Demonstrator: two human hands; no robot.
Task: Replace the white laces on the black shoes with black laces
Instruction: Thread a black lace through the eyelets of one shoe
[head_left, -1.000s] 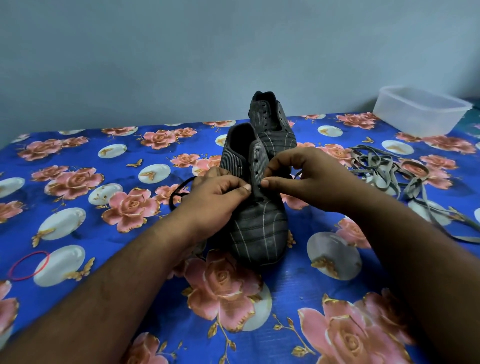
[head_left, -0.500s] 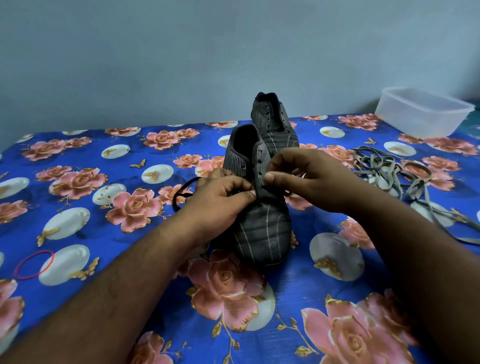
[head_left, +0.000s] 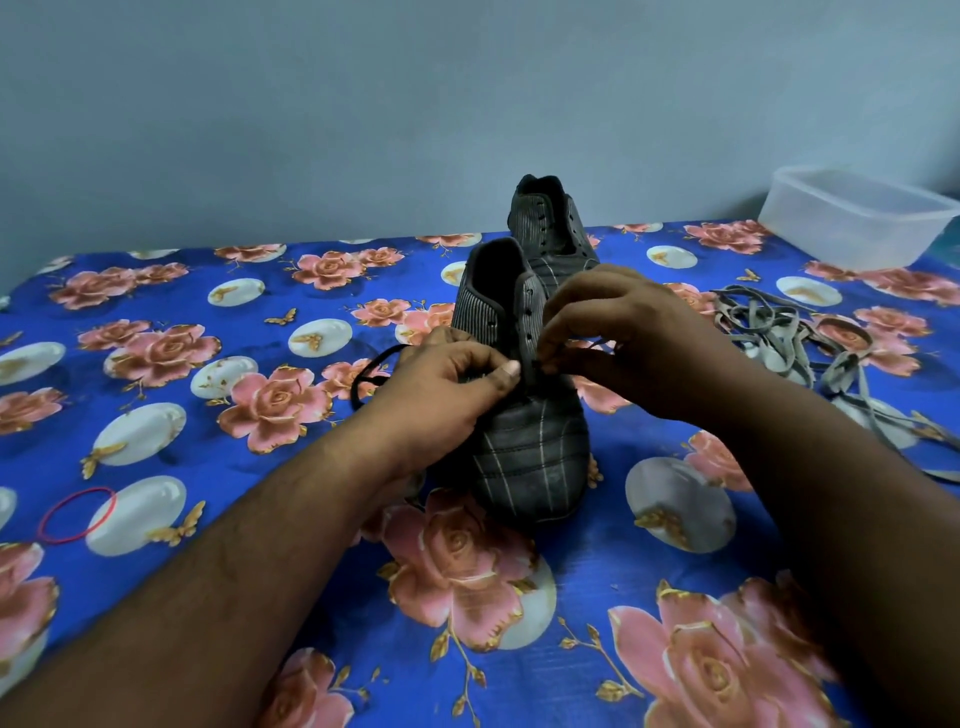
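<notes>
While my hands work at the middle of the table, the clutter around them sits well apart: I see a red rubber band lying flat on the floral blue tablecloth at my far left, a clear plastic container at the back right corner, and a loose tangle of white laces spread on the cloth to my right, some strands trailing toward the near right edge. Nothing lies between me and the near shoe, which stands toe toward me. The far shoe stands just behind it, its toe hidden by the near one and by my right hand, its eyelets bare.

My left hand rests against the left side of the near shoe, knuckles up, thumb and forefinger pinched together at the lower eyelets; I take it the black lace is in that pinch, since a loop of it comes out from under the hand and curves over the cloth to the left. My right hand arches over from the right, fingers curled, thumb and forefinger meeting at the same eyelet row, just beside the left thumbnail. A thin dark strand shows near those fingertips, but I cannot tell for sure that they grip it.
</notes>
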